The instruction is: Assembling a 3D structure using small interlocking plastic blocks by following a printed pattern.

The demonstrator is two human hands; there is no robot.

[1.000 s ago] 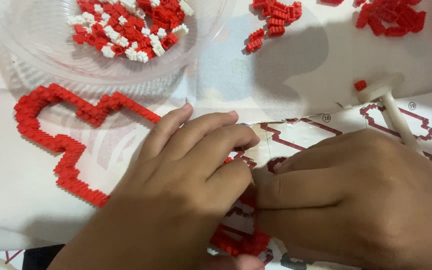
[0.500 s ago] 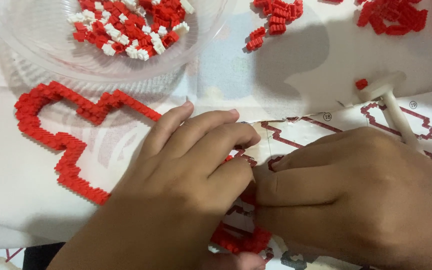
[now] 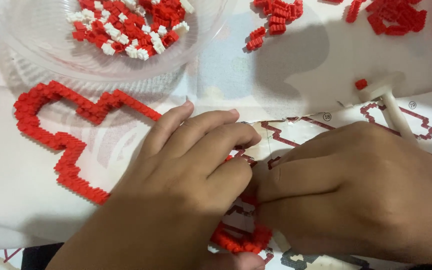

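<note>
We see the left hand (image 3: 176, 185) and right hand (image 3: 356, 195) meeting at the table's near edge, fingertips pressed together on a red brick outline (image 3: 66, 135) lying over the instruction sheet (image 3: 346, 117). A white tool (image 3: 391, 102) lies beyond the right hand. Farther, a clear bowl (image 3: 51, 60) holds loose bricks (image 3: 126, 30); brick clusters (image 3: 276, 20) sit near the far edge.

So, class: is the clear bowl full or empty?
Partly filled: the clear bowl holds a shallow heap of red and white bricks, with bare bottom showing.
</note>
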